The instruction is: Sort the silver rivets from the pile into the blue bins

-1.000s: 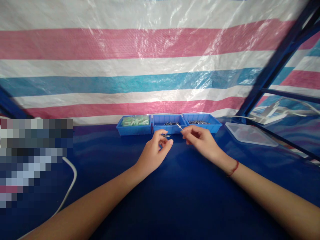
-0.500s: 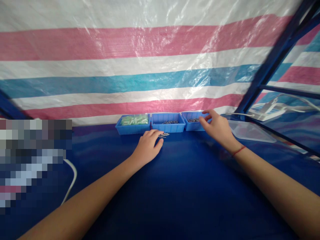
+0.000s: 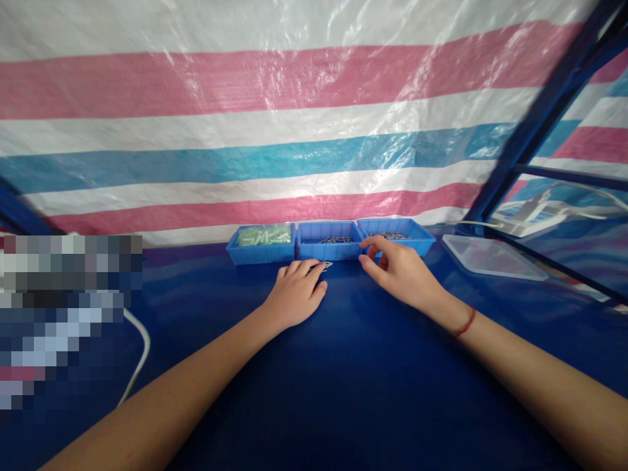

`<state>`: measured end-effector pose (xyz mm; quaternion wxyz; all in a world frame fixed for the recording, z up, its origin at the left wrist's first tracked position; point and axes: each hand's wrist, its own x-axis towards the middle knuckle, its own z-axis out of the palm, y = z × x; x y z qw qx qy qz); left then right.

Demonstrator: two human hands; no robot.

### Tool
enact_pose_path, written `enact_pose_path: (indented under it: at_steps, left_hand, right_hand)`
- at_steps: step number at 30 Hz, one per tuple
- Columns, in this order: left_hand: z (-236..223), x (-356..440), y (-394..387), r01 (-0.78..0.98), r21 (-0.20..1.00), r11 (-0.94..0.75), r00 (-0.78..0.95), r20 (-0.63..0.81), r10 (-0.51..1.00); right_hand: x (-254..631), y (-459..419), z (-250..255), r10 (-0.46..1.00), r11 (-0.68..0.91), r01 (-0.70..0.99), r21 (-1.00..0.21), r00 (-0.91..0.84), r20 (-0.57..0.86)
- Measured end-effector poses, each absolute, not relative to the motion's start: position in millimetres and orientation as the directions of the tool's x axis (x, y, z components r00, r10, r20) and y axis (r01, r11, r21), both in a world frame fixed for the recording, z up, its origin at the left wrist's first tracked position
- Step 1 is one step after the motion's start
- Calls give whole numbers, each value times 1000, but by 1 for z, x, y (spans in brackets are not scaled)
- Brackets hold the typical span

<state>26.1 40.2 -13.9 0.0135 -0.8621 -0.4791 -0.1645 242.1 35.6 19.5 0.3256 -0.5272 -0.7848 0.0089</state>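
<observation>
My left hand [image 3: 295,296] lies palm down on the blue table, fingers spread, over several slender metal pieces [image 3: 324,267] that look like screws or nails. The hand partly covers them. My right hand [image 3: 403,269] hovers in front of the right blue bin [image 3: 422,243]; thumb and forefinger are apart, and nothing shows between them. That bin holds metal pieces, half hidden by the hand. Beside it, the middle blue bin [image 3: 328,251] contains similar thin metal pieces [image 3: 335,240]. The left blue bin [image 3: 262,254] carries pale green and whitish small pieces [image 3: 265,234].
A translucent plastic lid [image 3: 493,256] lies on the table at the right. Behind it are a white power strip [image 3: 532,219] with cables and a blue metal frame [image 3: 534,121]. A white cable [image 3: 142,330] runs at the left beside a blurred-out patch. Striped sheeting hangs behind.
My right hand, earlier pinching a thin metal piece near the middle bin, went right over the right bin, then came back left without a visible piece. My left hand opened and flattened over the pieces.
</observation>
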Motion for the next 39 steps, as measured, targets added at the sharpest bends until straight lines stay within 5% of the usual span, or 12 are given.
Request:
enact_pose_path:
  at_steps: [11, 15, 19, 25, 39]
  left_hand:
    - [-14, 25, 42, 600, 271, -753, 622, 433, 652]
    - [-13, 26, 40, 554, 263, -790, 654, 450, 608]
    - [-14, 27, 38, 698, 224, -680, 527, 483, 699]
    - [-14, 28, 35, 766, 188, -614, 520, 379, 765]
    - [-10, 27, 34, 690, 217, -691, 594, 377, 711]
  right_hand:
    - [222, 38, -10, 648, 738, 653, -169, -615, 450]
    - [221, 41, -13, 648, 741, 655, -147, -641, 411]
    - [222, 44, -15, 657, 740, 656, -150, -657, 369]
    - [222, 45, -16, 676, 727, 657, -200, -635, 373]
    - [222, 43, -13, 648, 754, 605, -257, -620, 442]
